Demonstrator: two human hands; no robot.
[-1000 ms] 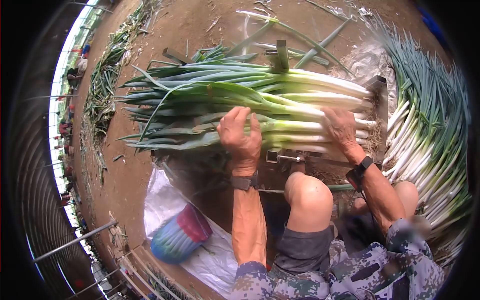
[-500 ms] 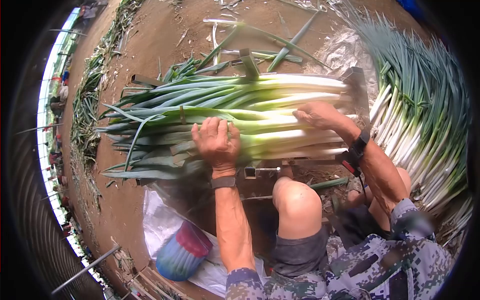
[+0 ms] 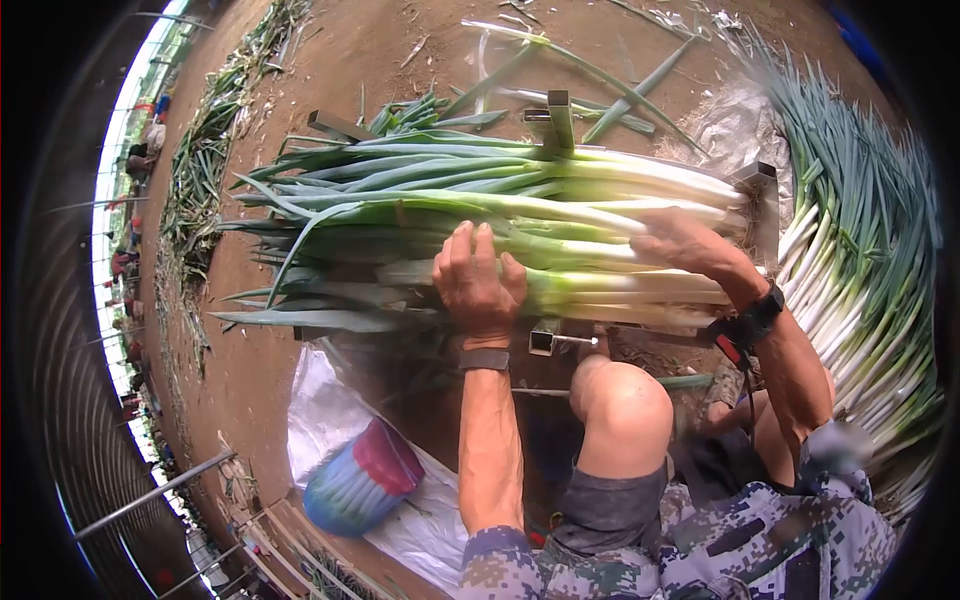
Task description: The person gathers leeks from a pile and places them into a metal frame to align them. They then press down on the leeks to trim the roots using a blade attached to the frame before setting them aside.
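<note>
A wide bundle of long green onions (image 3: 590, 205) lies across a metal frame (image 3: 562, 118), leaves to the left and white stems to the right. My left hand (image 3: 480, 285) rests palm down on the near stalks, where green turns pale, its fingers bent and somewhat apart. On the white stems, my right hand (image 3: 695, 245) has its fingers drawn together at a stalk; they are slightly blurred and their tips partly hidden. Each wrist wears a dark band.
A large pile of green onions (image 3: 850, 250) lies at the right. Loose leaves (image 3: 630, 95) are scattered on the dirt beyond the frame. A white sheet (image 3: 320, 400) with a blue and red bundle (image 3: 365, 478) lies at lower left. My bare knee (image 3: 625, 405) is close below the frame.
The whole view has shifted, so the frame and onions appear farther right. My left hand stays on the near stalks, its fingers closer together. My right hand remains at the white stems.
</note>
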